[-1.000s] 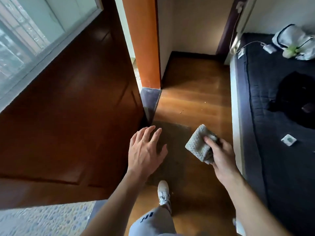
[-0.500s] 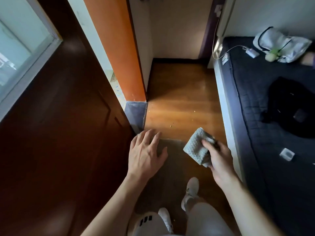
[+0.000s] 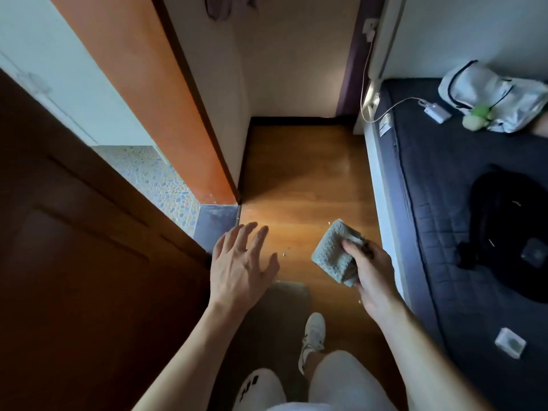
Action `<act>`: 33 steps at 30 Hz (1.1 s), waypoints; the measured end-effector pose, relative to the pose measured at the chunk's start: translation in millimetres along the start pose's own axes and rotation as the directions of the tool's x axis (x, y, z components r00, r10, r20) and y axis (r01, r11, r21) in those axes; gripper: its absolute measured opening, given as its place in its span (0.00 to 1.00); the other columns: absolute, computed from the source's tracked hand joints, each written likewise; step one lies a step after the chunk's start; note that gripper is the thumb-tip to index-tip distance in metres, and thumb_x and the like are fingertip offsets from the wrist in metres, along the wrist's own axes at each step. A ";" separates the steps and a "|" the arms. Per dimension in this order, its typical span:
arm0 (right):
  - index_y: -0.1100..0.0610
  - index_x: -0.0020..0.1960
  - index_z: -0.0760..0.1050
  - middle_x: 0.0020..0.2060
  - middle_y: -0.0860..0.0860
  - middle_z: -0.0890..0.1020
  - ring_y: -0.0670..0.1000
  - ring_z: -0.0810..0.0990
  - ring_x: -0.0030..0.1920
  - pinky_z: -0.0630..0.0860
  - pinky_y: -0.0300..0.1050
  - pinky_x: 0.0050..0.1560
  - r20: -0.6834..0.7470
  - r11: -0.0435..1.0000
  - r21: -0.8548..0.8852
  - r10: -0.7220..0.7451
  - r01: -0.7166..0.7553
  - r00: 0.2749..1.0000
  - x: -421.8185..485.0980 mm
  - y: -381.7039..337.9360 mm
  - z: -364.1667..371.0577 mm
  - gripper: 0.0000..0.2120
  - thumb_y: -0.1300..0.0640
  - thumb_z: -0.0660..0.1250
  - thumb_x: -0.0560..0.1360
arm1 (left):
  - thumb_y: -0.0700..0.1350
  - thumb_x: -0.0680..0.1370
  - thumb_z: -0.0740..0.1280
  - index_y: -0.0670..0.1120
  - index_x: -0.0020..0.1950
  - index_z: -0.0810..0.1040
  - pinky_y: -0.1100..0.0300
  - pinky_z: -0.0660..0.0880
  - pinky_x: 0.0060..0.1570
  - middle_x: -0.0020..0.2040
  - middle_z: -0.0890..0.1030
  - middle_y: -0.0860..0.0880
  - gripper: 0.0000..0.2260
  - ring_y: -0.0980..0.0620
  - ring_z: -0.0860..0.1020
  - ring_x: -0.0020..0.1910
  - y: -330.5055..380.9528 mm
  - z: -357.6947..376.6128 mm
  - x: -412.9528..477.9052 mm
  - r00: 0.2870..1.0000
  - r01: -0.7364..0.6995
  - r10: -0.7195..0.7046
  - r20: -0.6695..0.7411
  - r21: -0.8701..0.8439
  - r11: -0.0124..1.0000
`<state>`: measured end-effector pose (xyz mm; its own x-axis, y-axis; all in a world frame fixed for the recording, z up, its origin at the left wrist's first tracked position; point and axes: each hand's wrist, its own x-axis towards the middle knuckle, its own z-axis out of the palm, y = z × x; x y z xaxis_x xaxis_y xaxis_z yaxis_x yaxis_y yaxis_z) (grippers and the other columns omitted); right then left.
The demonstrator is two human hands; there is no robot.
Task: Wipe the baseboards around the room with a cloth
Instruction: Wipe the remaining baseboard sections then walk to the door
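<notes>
Your right hand (image 3: 370,274) grips the folded grey cloth (image 3: 333,252) at about four o'clock, above the wooden floor (image 3: 299,179). Your left hand (image 3: 240,262) hovers at seven o'clock beside the dark door (image 3: 89,277), fingers spread wide and holding nothing. The dark baseboard (image 3: 296,120) lies at twelve o'clock, well apart from the cloth.

Left hand (image 3: 241,268): extended forward, palm down, fingers straight and spread, thumb out to the right. It holds nothing.

Left forearm (image 3: 189,351): bare, rising from the lower edge toward the centre.

Right hand (image 3: 372,274): back of hand upward, thumb and fingers curled round a folded cloth (image 3: 333,253), which projects from the hand's left side.

Right forearm (image 3: 421,351): bare, entering from the lower right.

Both hands are roughly level, well apart. One foot (image 3: 312,336) is set forward between them.
</notes>
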<state>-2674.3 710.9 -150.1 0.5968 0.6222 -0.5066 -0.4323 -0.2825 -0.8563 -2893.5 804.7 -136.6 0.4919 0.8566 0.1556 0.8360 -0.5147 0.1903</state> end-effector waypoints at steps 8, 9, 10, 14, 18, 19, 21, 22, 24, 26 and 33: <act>0.53 0.48 0.83 0.46 0.52 0.86 0.57 0.84 0.52 0.78 0.55 0.48 0.019 1.000 -0.002 0.010 -0.010 1.000 122.6 -72.7 10.2 0.02 0.57 0.73 0.75 | 0.61 0.79 0.61 0.50 0.71 0.74 0.45 0.73 0.63 0.69 0.76 0.47 0.25 0.45 0.74 0.68 27.3 25.9 137.4 1.000 -0.001 0.001 -0.003 0.012 1.000; 0.53 0.48 0.83 0.45 0.52 0.86 0.56 0.84 0.51 0.78 0.54 0.47 0.019 1.000 -0.005 0.014 -0.013 1.000 134.2 -78.8 12.3 0.02 0.57 0.73 0.75 | 0.61 0.79 0.61 0.50 0.71 0.74 0.45 0.73 0.63 0.69 0.76 0.47 0.25 0.45 0.73 0.68 28.9 28.9 150.0 1.000 -0.002 0.002 -0.002 0.010 1.000; 0.54 0.48 0.83 0.45 0.52 0.86 0.56 0.84 0.50 0.77 0.54 0.46 0.020 1.000 -0.009 0.015 -0.015 1.000 145.4 -85.0 14.8 0.02 0.57 0.73 0.75 | 0.61 0.79 0.60 0.50 0.71 0.74 0.45 0.73 0.63 0.69 0.76 0.47 0.25 0.45 0.73 0.68 29.9 31.5 162.3 1.000 0.001 -0.001 0.000 0.003 1.000; 0.52 0.47 0.83 0.44 0.53 0.85 0.56 0.83 0.47 0.76 0.53 0.42 0.017 1.000 -0.022 0.021 -0.021 1.000 192.0 -107.9 27.9 0.02 0.55 0.74 0.75 | 0.61 0.78 0.61 0.50 0.72 0.74 0.46 0.72 0.64 0.69 0.75 0.47 0.25 0.45 0.72 0.69 30.0 42.2 211.9 1.000 0.005 -0.004 0.011 -0.014 1.000; 0.51 0.48 0.83 0.44 0.53 0.85 0.55 0.83 0.46 0.76 0.54 0.40 0.040 0.999 -0.031 0.008 -0.007 0.999 236.7 -131.9 47.7 0.07 0.52 0.76 0.71 | 0.60 0.78 0.62 0.50 0.71 0.74 0.46 0.71 0.64 0.69 0.76 0.48 0.25 0.45 0.72 0.69 24.4 54.8 263.6 1.000 -0.010 0.010 -0.003 -0.013 1.000; 0.51 0.48 0.83 0.43 0.53 0.85 0.55 0.83 0.44 0.75 0.54 0.40 0.042 0.999 -0.033 0.004 -0.002 0.999 249.1 -138.8 54.0 0.08 0.51 0.76 0.70 | 0.60 0.78 0.62 0.50 0.71 0.74 0.47 0.71 0.65 0.69 0.76 0.48 0.25 0.45 0.72 0.69 21.9 58.5 278.7 1.000 -0.010 0.010 -0.006 -0.011 1.000; 0.51 0.48 0.84 0.43 0.52 0.85 0.55 0.82 0.44 0.75 0.55 0.40 0.032 1.000 -0.030 -0.006 0.007 0.999 276.7 -152.7 67.7 0.08 0.51 0.75 0.70 | 0.60 0.78 0.62 0.50 0.71 0.75 0.47 0.70 0.65 0.69 0.76 0.48 0.25 0.46 0.72 0.69 16.3 66.5 312.3 1.000 -0.018 0.018 -0.013 -0.004 1.000; 0.50 0.48 0.84 0.43 0.52 0.85 0.55 0.83 0.46 0.76 0.55 0.41 0.020 1.000 -0.026 -0.014 0.015 1.000 292.0 -159.6 75.3 0.07 0.51 0.76 0.70 | 0.61 0.78 0.62 0.50 0.71 0.75 0.47 0.70 0.65 0.69 0.76 0.48 0.25 0.45 0.72 0.69 13.0 70.8 330.9 0.999 -0.025 0.025 -0.023 -0.001 1.000; 0.50 0.48 0.84 0.45 0.51 0.86 0.55 0.84 0.49 0.78 0.54 0.43 -0.006 1.000 -0.017 -0.019 0.019 1.000 323.8 -174.6 92.2 0.04 0.53 0.75 0.73 | 0.61 0.78 0.62 0.50 0.71 0.76 0.46 0.70 0.65 0.69 0.77 0.48 0.25 0.45 0.72 0.68 5.0 78.5 371.7 0.998 -0.049 0.049 -0.042 -0.011 0.999; 0.52 0.49 0.83 0.45 0.51 0.86 0.54 0.84 0.47 0.78 0.52 0.42 -0.009 1.000 -0.009 -0.007 0.007 1.000 354.3 -192.7 112.3 0.04 0.55 0.74 0.75 | 0.60 0.78 0.62 0.49 0.70 0.77 0.45 0.70 0.65 0.68 0.77 0.47 0.25 0.45 0.73 0.68 -4.4 82.9 415.1 0.996 -0.072 0.071 -0.054 -0.027 0.997; 0.53 0.46 0.82 0.36 0.48 0.84 0.52 0.80 0.39 0.72 0.49 0.42 -0.013 1.000 0.017 -0.013 0.014 1.000 458.7 -259.8 188.0 0.02 0.57 0.71 0.76 | 0.59 0.77 0.63 0.48 0.69 0.78 0.46 0.71 0.63 0.67 0.78 0.47 0.24 0.44 0.75 0.65 -45.2 90.5 555.2 0.986 -0.132 0.126 -0.104 -0.049 0.990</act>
<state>-2415.3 1207.1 -141.1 0.6116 0.6162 -0.4963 -0.4355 -0.2615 -0.8613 -2636.2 1306.8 -146.6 0.5655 0.7762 0.2787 0.7510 -0.6243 0.2149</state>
